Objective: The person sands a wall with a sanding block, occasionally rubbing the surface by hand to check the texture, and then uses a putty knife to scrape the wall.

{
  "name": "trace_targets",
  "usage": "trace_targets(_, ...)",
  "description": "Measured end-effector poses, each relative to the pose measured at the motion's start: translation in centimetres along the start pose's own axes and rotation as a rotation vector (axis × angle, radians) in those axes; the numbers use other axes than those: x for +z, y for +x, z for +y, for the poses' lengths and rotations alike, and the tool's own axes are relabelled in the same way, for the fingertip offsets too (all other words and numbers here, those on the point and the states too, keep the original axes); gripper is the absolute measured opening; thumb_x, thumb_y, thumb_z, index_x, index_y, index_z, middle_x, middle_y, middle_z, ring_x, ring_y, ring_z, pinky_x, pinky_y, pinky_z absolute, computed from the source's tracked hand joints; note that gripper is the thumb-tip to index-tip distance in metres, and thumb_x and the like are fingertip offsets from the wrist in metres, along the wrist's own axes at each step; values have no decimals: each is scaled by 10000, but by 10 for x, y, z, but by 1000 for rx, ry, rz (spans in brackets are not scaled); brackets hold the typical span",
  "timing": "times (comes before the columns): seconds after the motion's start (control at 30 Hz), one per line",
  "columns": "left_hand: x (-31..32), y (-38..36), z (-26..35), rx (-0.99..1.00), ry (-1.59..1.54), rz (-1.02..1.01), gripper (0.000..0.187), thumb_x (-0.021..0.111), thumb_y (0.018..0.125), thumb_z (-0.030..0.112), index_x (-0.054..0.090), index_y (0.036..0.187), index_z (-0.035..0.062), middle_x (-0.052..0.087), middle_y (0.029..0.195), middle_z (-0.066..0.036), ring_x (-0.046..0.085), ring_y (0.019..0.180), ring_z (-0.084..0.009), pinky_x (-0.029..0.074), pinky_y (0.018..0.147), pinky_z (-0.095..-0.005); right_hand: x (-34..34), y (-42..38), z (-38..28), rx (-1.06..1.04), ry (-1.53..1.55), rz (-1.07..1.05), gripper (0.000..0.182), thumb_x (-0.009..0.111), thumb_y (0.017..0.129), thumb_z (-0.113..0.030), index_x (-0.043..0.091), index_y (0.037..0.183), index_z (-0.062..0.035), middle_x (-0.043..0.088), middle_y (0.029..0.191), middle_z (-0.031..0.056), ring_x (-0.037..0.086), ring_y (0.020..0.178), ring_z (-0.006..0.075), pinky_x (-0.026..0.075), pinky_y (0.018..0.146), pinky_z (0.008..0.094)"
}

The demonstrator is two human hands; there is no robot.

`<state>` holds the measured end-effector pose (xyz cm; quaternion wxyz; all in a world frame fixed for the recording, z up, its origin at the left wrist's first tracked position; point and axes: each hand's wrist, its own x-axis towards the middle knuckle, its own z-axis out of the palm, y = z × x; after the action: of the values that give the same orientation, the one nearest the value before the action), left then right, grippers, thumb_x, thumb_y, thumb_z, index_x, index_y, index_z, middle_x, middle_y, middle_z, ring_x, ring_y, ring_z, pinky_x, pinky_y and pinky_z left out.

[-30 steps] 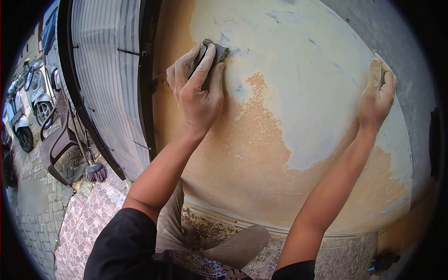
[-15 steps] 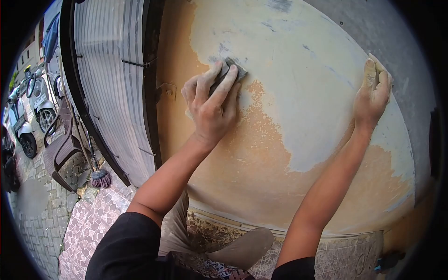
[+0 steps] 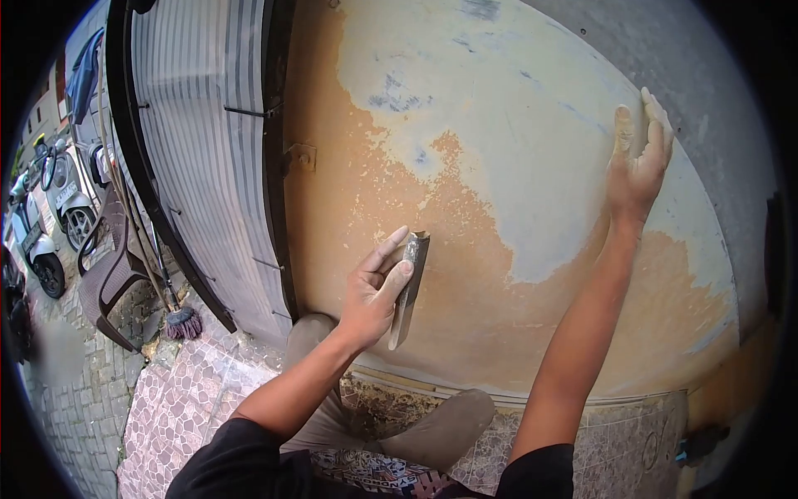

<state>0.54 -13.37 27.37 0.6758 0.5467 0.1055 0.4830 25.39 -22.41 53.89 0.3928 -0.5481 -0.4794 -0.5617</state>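
Note:
Between the thumb and fingers of my left hand (image 3: 372,293) is a long, narrow sanding block (image 3: 412,287), dark grey with dust on it. It stands nearly on end over the lower, orange-brown part of a big curved panel (image 3: 549,200). Pale filler covers the panel's upper part, with ragged borders and bluish patches. At the panel's right edge my right hand (image 3: 638,166) rests with thumb and fingers apart, its fingertips over the rim and coated in pale dust. Nothing shows in its grasp.
A striped corrugated sheet (image 3: 195,125) in a black frame stands on the left. Beyond it are a brown woven chair (image 3: 116,266), a mop (image 3: 181,323) and parked scooters (image 3: 37,241). My knees (image 3: 440,432) are close under the panel, above the patterned tile floor (image 3: 179,407).
My left hand has come down from the filler with the sanding block and turned it on end, showing its narrow side. My right hand keeps to the panel's edge, its fingers more spread.

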Motion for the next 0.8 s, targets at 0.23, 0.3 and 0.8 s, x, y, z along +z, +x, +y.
trace_targets(0.23,-5,-34,3,-123,-395,-71,587,540,1097,173,304,1629,95,623,1391,-73,632,1157,-118,523,1000,-280,-53,-217,-134,693,962,-482,692,623,1034,-363,387,1533,53,483,1490,183,487,1372,277,410,1113,423)
trace_targets(0.3,-2,-32,4,-105,-447,-41,595,525,1102,166,280,1641,108,617,1379,-80,614,1170,-125,530,981,-283,-62,-254,-177,954,1248,-546,702,626,1043,-297,320,1567,55,484,1481,189,542,1312,245,463,1052,372)
trace_targets(0.8,-5,-49,7,44,-59,-168,560,476,1092,79,295,1613,-15,558,1443,-129,517,1317,-159,384,1138,-324,-68,-286,-190,1415,1450,-408,311,642,1021,-79,567,1297,42,673,1134,93,632,991,123,506,921,292)
